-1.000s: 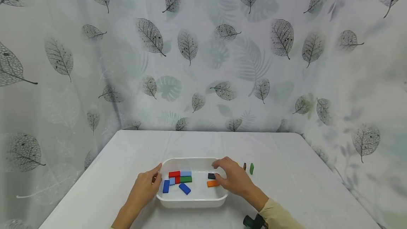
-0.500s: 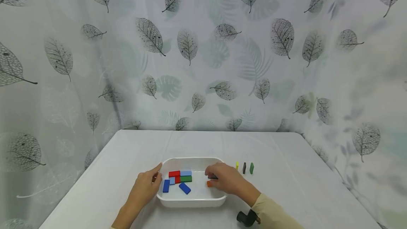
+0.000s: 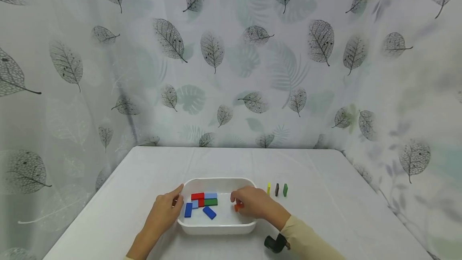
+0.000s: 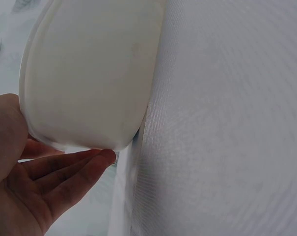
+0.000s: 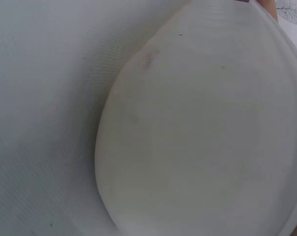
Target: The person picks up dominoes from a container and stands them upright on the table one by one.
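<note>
Head view: your left hand (image 3: 162,214) rests its fingers at the left end of the white tray (image 3: 217,230); your right hand (image 3: 254,203) curls over the orange block (image 3: 236,208) in the tray's right half, cannot tell whether pinching it. Left wrist: your extended fingers touch the tray's outside. Right wrist: the tray's outer wall fills most of the view.

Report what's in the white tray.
Red blocks, light-blue blocks, dark-blue blocks and a green block lie left; an orange block shows, partly covered, by the right grip, which hides whatever lies beneath.
</note>
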Tool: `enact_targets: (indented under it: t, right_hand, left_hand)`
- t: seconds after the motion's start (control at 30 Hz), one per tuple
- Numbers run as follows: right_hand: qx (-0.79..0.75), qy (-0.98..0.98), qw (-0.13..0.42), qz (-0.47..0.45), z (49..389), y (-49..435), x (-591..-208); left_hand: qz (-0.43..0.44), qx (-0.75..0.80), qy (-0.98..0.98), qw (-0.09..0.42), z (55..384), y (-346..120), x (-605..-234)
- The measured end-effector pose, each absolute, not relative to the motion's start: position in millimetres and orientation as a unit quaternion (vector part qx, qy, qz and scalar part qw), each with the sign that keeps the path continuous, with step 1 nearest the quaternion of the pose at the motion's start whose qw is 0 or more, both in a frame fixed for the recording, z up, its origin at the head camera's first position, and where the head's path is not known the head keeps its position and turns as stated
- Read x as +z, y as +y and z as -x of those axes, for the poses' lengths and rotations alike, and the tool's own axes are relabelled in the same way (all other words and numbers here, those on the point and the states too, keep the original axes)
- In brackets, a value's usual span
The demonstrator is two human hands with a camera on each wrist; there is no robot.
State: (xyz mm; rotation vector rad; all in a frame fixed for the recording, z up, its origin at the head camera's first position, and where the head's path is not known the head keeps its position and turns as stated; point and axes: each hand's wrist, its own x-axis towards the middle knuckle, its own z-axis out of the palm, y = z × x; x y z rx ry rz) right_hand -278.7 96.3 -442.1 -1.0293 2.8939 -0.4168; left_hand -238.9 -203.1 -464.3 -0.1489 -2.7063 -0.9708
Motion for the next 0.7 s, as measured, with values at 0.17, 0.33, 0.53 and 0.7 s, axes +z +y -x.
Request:
enact_targets:
  t: [0.17,0.33,0.53,0.7]
  right_hand:
    - [-0.114,0.938,0.032,0.327,281.2,91.5,-442.5]
    - [-0.072,0.941,0.043,0.328,284.9,87.1,-444.1]
    - [-0.028,0.944,0.044,0.326,287.3,83.1,-445.7]
    - [-0.018,0.941,0.024,0.337,286.7,82.2,-448.0]
  left_hand:
    - [0.052,-0.334,-0.932,0.130,239.2,-203.6,-464.5]
    - [0.054,-0.336,-0.931,0.129,238.2,-204.3,-462.9]
    - [0.055,-0.337,-0.930,0.134,238.1,-204.5,-461.9]
    - [0.053,-0.340,-0.930,0.131,238.9,-203.6,-463.7]
